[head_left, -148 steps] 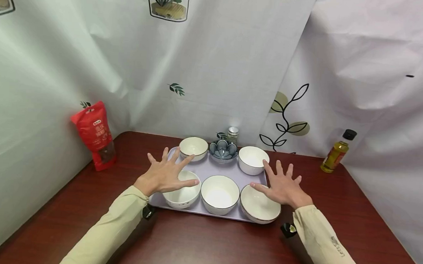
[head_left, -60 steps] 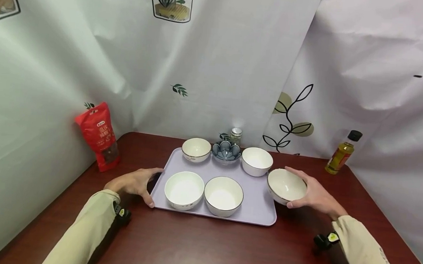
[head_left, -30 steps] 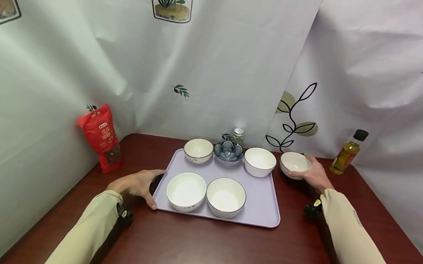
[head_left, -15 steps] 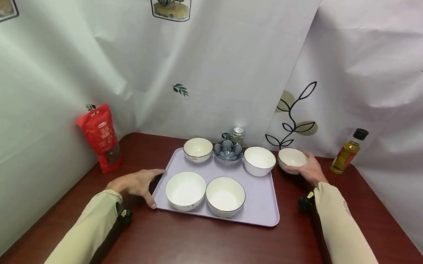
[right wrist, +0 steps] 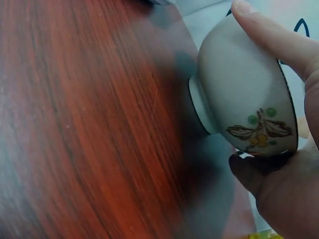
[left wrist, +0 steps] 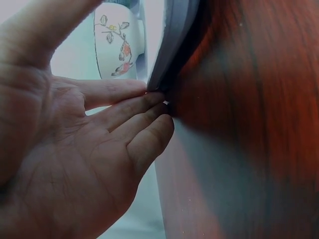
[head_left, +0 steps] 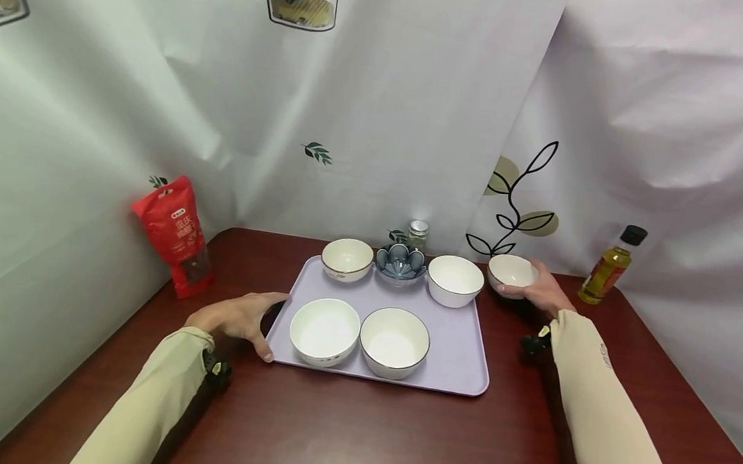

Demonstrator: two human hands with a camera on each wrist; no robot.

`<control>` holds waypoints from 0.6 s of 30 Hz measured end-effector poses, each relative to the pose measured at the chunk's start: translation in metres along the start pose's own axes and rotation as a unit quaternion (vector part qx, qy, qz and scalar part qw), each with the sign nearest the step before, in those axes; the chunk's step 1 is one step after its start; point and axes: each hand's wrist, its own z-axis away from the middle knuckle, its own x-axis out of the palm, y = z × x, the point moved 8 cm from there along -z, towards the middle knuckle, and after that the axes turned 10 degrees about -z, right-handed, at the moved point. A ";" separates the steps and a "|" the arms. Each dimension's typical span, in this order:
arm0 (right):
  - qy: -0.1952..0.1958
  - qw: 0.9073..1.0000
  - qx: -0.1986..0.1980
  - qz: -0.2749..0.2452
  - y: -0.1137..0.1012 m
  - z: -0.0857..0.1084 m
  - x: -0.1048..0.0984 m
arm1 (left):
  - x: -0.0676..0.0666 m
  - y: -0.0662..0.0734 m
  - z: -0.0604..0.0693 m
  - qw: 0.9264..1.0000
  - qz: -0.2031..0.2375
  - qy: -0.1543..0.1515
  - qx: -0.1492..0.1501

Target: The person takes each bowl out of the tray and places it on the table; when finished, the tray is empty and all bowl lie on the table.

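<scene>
The lilac tray holds two white bowls in front, left and right, and at the back a floral bowl, a blue petal-shaped bowl and a white bowl. My left hand is spread at the tray's left edge; in the left wrist view its fingertips touch the tray edge. Right of the tray, my right hand grips a small white bowl, thumb and fingers on opposite sides. The right wrist view shows that bowl upright; contact with the table cannot be told.
A red packet stands at the table's left edge. Behind the petal-shaped bowl is a small glass jar. An oil bottle stands at the back right of the brown table, before a white curtain.
The right hand took the bowl from the tray's front right and carried it to the table's back right. The left hand moved from above the tray to its left edge.
</scene>
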 end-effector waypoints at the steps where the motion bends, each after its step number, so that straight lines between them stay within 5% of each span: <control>1: -0.002 1.000 -0.003 0.009 0.000 0.000 -0.001 | 0.000 0.000 -0.001 1.000 0.001 -0.001 0.000; 7: -0.002 0.998 -0.007 0.062 -0.007 0.007 -0.010 | 0.001 0.000 -0.001 1.000 0.010 -0.001 -0.003; 13: -0.003 0.989 -0.034 0.144 -0.035 0.022 -0.022 | 0.001 -0.004 0.000 1.000 0.006 0.003 -0.007; 18: 0.021 0.987 -0.078 0.141 -0.064 0.035 -0.028 | 0.000 -0.004 -0.001 1.000 -0.001 0.008 0.001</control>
